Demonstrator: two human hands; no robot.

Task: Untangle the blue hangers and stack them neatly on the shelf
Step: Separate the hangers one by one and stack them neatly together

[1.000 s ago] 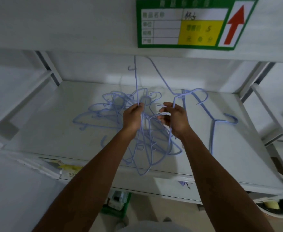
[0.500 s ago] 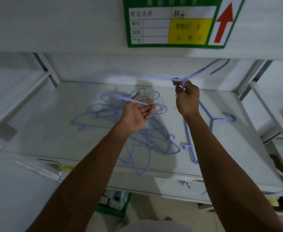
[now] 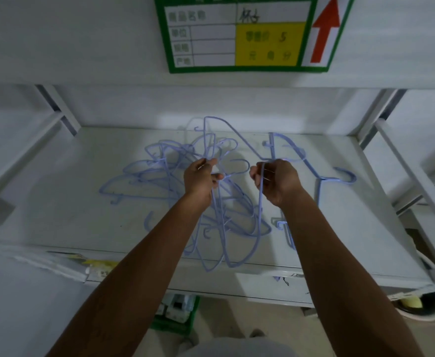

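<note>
- tangled blue hangers (image 3: 159,173) lie heaped on the white shelf (image 3: 57,215), left of centre.
- left hand (image 3: 201,180) is closed around wires of the tangle.
- right hand (image 3: 278,180) grips one hanger (image 3: 261,202).
- a separate hanger (image 3: 340,177) lies far right.

Both forearms are bare to the frame's edge, the left hand (image 3: 203,179) and right hand (image 3: 278,182) without gloves, rings or watch.

A green-bordered label card (image 3: 247,34) with a yellow panel and red up-arrow is fixed to the upper shelf edge (its print too blurred to read). Below sit a green crate (image 3: 177,320) and, at far right, what looks like a white bucket (image 3: 425,306).
</note>
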